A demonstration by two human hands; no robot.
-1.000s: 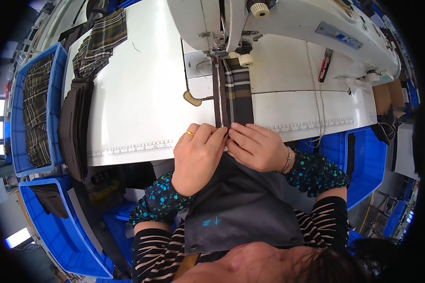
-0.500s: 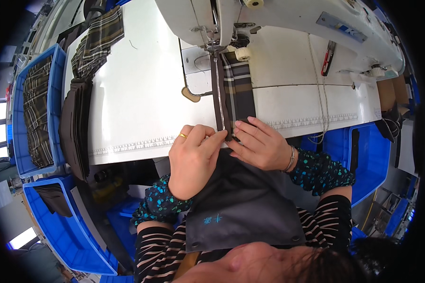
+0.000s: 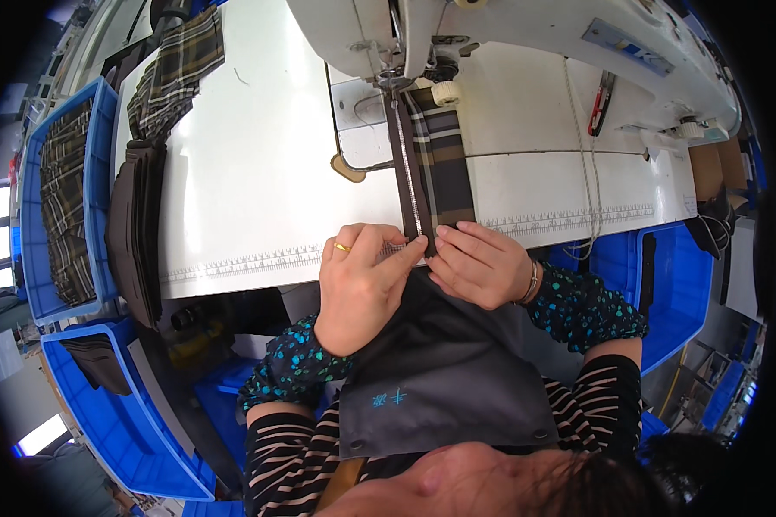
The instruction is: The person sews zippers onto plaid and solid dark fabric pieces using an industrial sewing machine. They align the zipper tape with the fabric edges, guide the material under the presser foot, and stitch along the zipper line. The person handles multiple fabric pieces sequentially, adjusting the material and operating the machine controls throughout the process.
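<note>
A brown zipper [image 3: 411, 177] with metal teeth runs from under the sewing machine's presser foot [image 3: 393, 84] toward the table's near edge. Along its right side lies a strip of dark plaid fabric [image 3: 450, 164]. My left hand [image 3: 360, 280], wearing a gold ring, pinches the near end of the zipper between thumb and forefinger. Close beside it, my right hand [image 3: 483, 265] has its fingertips and thumb closed on the near edge of the plaid fabric next to the zipper. The fabric's lowest edge is partly hidden by my fingers.
The sewing machine [image 3: 526, 39] spans the far side of the white table [image 3: 259, 172]. Dark folded pieces [image 3: 136, 228] and plaid cloth [image 3: 177, 73] lie at the left. Blue bins [image 3: 112, 414] flank the table. A red snipping tool [image 3: 602, 103] and a cord [image 3: 582, 164] are at right.
The near ends of the zipper and plaid fabric have swung slightly right. My left hand has shifted a little right with them; the right hand's fingers have drawn in closer.
</note>
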